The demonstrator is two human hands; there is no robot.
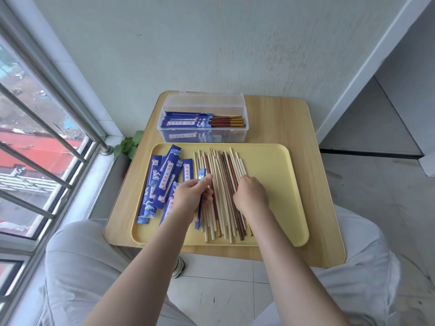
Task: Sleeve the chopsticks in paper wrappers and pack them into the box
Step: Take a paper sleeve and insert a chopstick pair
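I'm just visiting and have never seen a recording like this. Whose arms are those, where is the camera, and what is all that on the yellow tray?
No machine here: a person works with bare hands, and one wide camera worn on the head looks down at them. On a small wooden table lies a pale yellow plastic tray. On its left side sit loose blue printed paper wrappers; in the middle lies a pile of bare chopsticks, pale wood and dark reddish ones. Behind the tray stands a clear plastic box with its lid open, already holding sleeved chopsticks. The left hand pinches one blue wrapper. The right hand rests on the pile; whether it grips a stick is hidden.
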